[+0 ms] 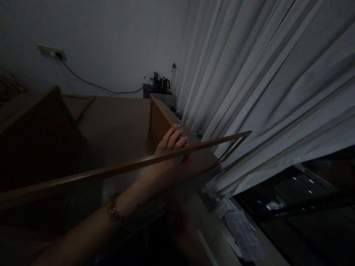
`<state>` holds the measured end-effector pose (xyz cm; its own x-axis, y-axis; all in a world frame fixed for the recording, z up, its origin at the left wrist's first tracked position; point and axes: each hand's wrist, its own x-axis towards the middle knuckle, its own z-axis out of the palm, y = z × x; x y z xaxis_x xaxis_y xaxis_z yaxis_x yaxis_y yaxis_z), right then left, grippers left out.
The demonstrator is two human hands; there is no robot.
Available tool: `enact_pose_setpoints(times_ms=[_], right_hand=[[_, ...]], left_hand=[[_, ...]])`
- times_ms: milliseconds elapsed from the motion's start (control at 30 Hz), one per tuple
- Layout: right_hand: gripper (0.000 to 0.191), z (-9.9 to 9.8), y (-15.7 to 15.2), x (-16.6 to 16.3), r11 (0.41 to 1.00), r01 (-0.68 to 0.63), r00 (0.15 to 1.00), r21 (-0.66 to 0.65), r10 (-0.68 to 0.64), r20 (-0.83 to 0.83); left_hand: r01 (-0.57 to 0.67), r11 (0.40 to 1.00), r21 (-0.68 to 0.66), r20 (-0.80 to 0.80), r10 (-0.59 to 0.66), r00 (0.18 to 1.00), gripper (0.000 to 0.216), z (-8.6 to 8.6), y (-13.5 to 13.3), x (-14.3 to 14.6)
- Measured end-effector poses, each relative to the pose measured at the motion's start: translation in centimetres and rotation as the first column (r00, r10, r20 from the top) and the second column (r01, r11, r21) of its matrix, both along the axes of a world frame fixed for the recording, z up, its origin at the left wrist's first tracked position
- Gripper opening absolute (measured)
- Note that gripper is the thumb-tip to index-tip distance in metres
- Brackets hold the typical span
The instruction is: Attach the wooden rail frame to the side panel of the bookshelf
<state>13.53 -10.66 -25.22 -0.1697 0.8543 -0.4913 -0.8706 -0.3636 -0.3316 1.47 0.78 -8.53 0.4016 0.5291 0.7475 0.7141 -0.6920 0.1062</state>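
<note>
My left hand (171, 147), with a beaded bracelet (113, 212) at its wrist, reaches under a long thin wooden rail (124, 165). Its fingers are curled at the end of a brown wooden panel (160, 118). Between thumb and fingers is a small dark brown piece (185, 156); I cannot make out what it is. Pale specks (179, 125) lie on the surface just beyond the fingertips. Low in the view, my right hand (177, 218) is dim and blurred below the wooden edge, and its fingers do not show clearly.
At left stands a dark wooden panel (41, 136). A black kettle (164, 85) sits on a small cabinet at the back, by a cable (94, 85) from the wall socket (51, 52). White curtains (249, 81) hang at right; papers (244, 232) lie below them.
</note>
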Motion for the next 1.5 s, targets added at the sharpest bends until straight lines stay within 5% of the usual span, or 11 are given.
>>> enact_pose_setpoints(times_ms=[200, 333, 533, 700, 800, 1000, 1200, 1333, 1433, 1500], right_hand=[[0.039, -1.6, 0.1, 0.5, 0.992, 0.124, 0.969, 0.005, -0.122, 0.217], [0.038, -1.2, 0.2, 0.6, 0.989, 0.146, 0.945, 0.004, -0.141, 0.295], [0.028, 0.0, 0.6, 1.7, 0.986, 0.151, 0.882, 0.068, -0.165, 0.441], [0.027, 0.9, 1.6, 3.8, 0.915, 0.207, 0.625, 0.346, -0.395, 0.673], [0.028, 1.7, 2.2, 4.6, 0.895, 0.217, 0.484, 0.39, -0.446, 0.753], [0.04, 1.6, 2.4, 4.9, 0.911, 0.191, 0.421, 0.365, -0.412, 0.808], [0.031, 1.2, 1.8, 5.0, 0.861, -0.058, 0.389, 0.505, -0.446, 0.806], [0.027, 0.6, 1.6, 4.8, 0.806, -0.185, 0.267, 0.562, -0.509, 0.818], [0.025, 0.4, 1.2, 4.4, 0.769, -0.348, 0.172, 0.536, -0.509, 0.843], [0.021, 0.7, 0.9, 4.1, 0.673, -0.532, 0.122, 0.514, -0.54, 0.833]], left_hand=[[0.057, 0.998, -0.017, 0.048, -0.056, 0.997, 0.062, -0.3, 0.1, 0.0], [0.076, 0.986, -0.146, 0.126, -0.058, 0.99, 0.087, -0.9, -0.1, -0.5], [-0.149, 0.922, -0.357, 0.083, 0.19, 0.978, 0.106, -6.2, -2.1, -2.1], [-0.363, 0.808, -0.463, -0.187, 0.312, 0.932, 0.085, -10.3, -4.2, -1.6], [-0.373, 0.796, -0.478, -0.271, 0.27, 0.924, 0.07, -10.4, -4.4, -1.1], [-0.364, 0.781, -0.507, -0.315, 0.225, 0.922, 0.054, -9.6, -4.0, -0.9], [-0.374, 0.801, -0.468, -0.288, 0.262, 0.921, 0.048, -10.2, -4.5, -1.1], [-0.419, 0.839, -0.346, -0.23, 0.357, 0.905, 0.051, -12.0, -6.0, -1.2], [-0.235, 0.921, -0.309, -0.21, 0.175, 0.962, 0.04, -13.4, -7.7, -0.8], [-0.07, 0.934, -0.349, -0.202, -0.002, 0.979, 0.032, -14.0, -8.8, -0.3]])
